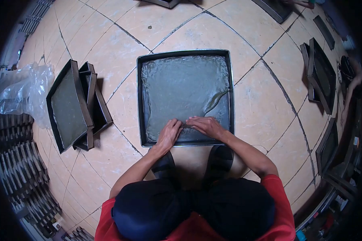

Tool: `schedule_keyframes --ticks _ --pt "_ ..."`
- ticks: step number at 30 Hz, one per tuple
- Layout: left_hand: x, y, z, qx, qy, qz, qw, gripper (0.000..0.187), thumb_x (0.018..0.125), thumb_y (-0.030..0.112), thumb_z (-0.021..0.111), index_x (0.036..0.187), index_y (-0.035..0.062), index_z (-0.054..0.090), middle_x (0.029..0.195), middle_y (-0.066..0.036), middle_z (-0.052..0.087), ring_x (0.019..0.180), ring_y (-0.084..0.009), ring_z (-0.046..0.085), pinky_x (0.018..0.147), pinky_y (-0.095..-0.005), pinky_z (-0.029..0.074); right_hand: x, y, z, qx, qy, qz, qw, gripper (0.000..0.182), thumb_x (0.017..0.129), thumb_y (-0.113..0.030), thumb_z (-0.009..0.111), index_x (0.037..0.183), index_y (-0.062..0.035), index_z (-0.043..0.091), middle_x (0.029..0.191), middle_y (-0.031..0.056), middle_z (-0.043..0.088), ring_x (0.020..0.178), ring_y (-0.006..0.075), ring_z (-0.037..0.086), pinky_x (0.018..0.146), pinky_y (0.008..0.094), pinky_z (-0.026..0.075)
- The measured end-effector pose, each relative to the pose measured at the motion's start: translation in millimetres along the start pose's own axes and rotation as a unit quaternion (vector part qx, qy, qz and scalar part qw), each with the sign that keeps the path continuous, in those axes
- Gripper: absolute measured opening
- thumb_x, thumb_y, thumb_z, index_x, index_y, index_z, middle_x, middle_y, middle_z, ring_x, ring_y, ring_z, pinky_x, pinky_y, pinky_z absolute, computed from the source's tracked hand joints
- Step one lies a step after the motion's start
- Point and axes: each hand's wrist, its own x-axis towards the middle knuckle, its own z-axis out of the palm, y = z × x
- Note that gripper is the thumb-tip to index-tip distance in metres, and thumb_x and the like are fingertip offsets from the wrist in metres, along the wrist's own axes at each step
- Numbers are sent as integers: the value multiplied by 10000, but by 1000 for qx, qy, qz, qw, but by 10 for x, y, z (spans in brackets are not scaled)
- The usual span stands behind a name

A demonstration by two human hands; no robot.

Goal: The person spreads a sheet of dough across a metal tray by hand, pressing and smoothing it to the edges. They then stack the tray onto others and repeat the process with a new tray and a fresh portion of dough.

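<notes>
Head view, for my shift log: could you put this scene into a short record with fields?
Container: square tray on a tiled floor
Contents: grey, dough-like material, spread over most of the tray
Bare part: near right corner
Material's right edge: curled near the bare part
Left hand: on the material's near part
Right hand: beside the left, fingers at the near edge
Grip: unclear
Left side: stacked trays, clear plastic

Head view looks down; tray (223, 105) near
</notes>
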Motion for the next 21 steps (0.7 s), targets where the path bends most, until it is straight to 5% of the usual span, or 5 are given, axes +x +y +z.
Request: schedule_keyframes --ticks 3,8,12,18,21 --pt "-207 21 -38 -39 -64 28 997 195 947 96 691 1099 -14 640 1030 -171 582 989 -372 611 880 -456 515 -124 -279 -228 45 -67 -20 997 423 991 -132 628 1414 -137 637 1406 75 681 1304 266 651 1139 406 524" --pt "-233 -83 65 -88 -180 74 977 245 975 156 675 1159 -6 670 1054 -162 600 1034 -368 625 903 -454 523 -254 -174 -320 -128 -246 -110 955 482 988 -206 542 1467 -199 602 1609 1 489 1499 229 444 1265 390 369" --pt "-283 25 -105 -44 -165 114 979 312 986 208 668 1221 4 639 1082 -169 623 1068 -364 634 929 -447 538 -162 -180 -386 -216 -326 -164 906 524 982 -197 530 1504 -236 557 1662 -9 409 1551 230 360 1291 383 310" --pt "-438 -315 26 28 -217 123 968 344 927 198 695 1212 29 604 1083 -156 637 1085 -360 637 913 -454 551 122 -227 27 -202 -236 -133 941 523 1043 -424 511 1562 -404 447 1735 13 252 1599 277 244 1313 504 206" --pt "-485 -348 -1 26 -218 105 970 324 901 169 701 1180 39 597 1073 -144 642 1072 -363 637 898 -460 558 195 -253 -50 -239 -273 -155 919 535 1054 -528 472 1577 -507 365 1758 10 170 1610 295 202 1312 566 143"
